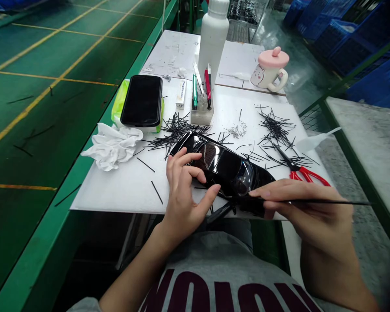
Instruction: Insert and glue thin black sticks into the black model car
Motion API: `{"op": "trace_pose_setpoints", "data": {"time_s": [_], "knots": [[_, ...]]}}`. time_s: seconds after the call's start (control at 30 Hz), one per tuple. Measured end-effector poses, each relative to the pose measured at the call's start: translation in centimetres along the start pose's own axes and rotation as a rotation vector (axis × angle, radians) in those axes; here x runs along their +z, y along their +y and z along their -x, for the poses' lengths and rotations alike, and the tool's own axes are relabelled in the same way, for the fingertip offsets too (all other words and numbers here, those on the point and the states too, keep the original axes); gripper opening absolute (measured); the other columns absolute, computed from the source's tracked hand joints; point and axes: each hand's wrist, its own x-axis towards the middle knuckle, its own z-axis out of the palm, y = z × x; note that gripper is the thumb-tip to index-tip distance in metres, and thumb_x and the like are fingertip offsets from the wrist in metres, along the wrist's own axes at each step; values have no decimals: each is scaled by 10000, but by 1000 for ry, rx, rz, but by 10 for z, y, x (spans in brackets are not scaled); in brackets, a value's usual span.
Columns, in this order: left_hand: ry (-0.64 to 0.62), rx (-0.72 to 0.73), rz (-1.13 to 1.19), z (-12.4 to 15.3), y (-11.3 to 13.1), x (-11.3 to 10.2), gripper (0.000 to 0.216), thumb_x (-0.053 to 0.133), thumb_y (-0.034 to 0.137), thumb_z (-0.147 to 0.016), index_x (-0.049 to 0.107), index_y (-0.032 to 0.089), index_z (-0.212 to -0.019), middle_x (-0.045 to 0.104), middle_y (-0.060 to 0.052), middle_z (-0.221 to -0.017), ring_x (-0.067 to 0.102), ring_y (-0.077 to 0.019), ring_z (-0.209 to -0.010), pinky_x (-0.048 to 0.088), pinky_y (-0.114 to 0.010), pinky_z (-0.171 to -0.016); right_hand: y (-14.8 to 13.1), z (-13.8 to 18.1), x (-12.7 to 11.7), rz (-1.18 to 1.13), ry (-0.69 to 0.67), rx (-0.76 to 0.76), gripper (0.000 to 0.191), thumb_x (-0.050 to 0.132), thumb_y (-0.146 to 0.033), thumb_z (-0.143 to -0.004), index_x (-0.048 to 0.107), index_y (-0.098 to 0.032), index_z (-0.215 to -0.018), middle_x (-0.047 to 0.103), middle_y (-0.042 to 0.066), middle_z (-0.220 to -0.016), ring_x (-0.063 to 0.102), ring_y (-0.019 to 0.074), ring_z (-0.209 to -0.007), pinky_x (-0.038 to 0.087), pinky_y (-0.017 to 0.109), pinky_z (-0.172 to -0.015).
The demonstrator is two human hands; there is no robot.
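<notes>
A glossy black model car (225,162) with clear windows lies slantwise at the near edge of the white work board (117,190). My left hand (185,190) holds the car at its left part, fingers curved over it and thumb apart on the near side. At the car's right part, my right hand (308,208) pinches a thin black strip (331,202) that runs back past the fingers. The strip's front tip is close to the car's side; whether it touches cannot be made out. A dark rod-like part (221,212) shows below the car.
Loose black strips (276,125) lie in piles around red-handled scissors (299,169). Behind stand a tool holder (202,113), white bottle (213,39) and lidded mug (269,71). At left are a phone (142,100) and crumpled tissue (113,145). A translucent nozzle bottle (315,141) lies right.
</notes>
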Motion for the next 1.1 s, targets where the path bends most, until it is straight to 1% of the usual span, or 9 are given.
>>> {"op": "trace_pose_setpoints", "data": {"time_s": [0.1, 0.2, 0.3, 0.4, 0.5, 0.6, 0.73, 0.93, 1.1], "knots": [[21, -43, 17, 0, 0, -1, 280, 679, 164, -856, 424, 239, -943, 542, -116, -1280, 354, -317, -1420, 218, -649, -1173, -4, -2, 7, -37, 138, 2, 231, 729, -78, -829, 773, -264, -958, 788, 28, -934, 682, 147, -574, 556, 248, -417], [26, -90, 17, 0, 0, 0, 281, 684, 184, -852, 424, 236, -946, 529, -121, -1303, 334, -332, -1434, 246, -623, -1172, -4, -3, 12, -49, 185, 26, 153, 737, -114, -836, 766, -243, -912, 785, 43, -904, 652, 135, -516, 537, 249, -394], [18, -110, -26, -1, 1, 2, 321, 704, 176, -815, 424, 232, -960, 504, -137, -1330, 300, -364, -1443, 262, -628, -1160, 1, -1, 11, -54, 110, 70, 154, 725, -102, -844, 760, -229, -924, 783, 41, -916, 648, 121, -527, 544, 230, -413], [6, -109, -74, -1, 2, 5, 360, 704, 138, -785, 413, 228, -978, 479, -152, -1335, 273, -380, -1450, 257, -641, -1155, 6, 2, 6, 10, 14, 74, 220, 707, -75, -845, 757, -239, -984, 784, 35, -980, 705, 143, -649, 569, 215, -457], [19, -92, -111, -2, 2, 8, 368, 694, 123, -790, 402, 231, -987, 471, -147, -1326, 282, -383, -1444, 240, -660, -1155, 8, 2, 2, 151, -104, -26, 273, 688, -69, -852, 743, -245, -1053, 787, 39, -1021, 753, 186, -827, 624, 241, -605], [26, -77, -124, -2, 1, 8, 368, 693, 121, -803, 401, 234, -998, 470, -136, -1320, 298, -370, -1440, 265, -634, -1160, 7, 0, 1, 310, -202, -150, 269, 661, -97, -877, 721, -237, -1099, 785, 61, -1058, 762, 215, -913, 635, 295, -746], [26, -63, -122, -2, -2, 4, 373, 706, 135, -818, 405, 237, -1014, 480, -127, -1323, 342, -344, -1417, 303, -595, -1158, 8, 0, 3, 450, -216, -252, 236, 655, -131, -885, 714, -232, -1091, 785, 79, -1062, 771, 219, -862, 625, 296, -701], [2, -24, -163, -3, -5, 0, 428, 757, 183, -800, 402, 235, -1033, 495, -140, -1317, 399, -332, -1362, 323, -563, -1148, 10, 4, 5, 492, -244, -269, 261, 617, -158, -905, 693, -223, -1147, 772, 103, -1101, 764, 238, -882, 617, 331, -715], [0, -14, -186, -3, -5, 1, 434, 759, 195, -796, 396, 224, -1031, 503, -160, -1308, 410, -343, -1349, 330, -554, -1136, 7, 4, 6, 521, -249, -264, 291, 627, -110, -896, 685, -216, -1161, 766, 101, -1122, 762, 234, -890, 614, 337, -710]]}}
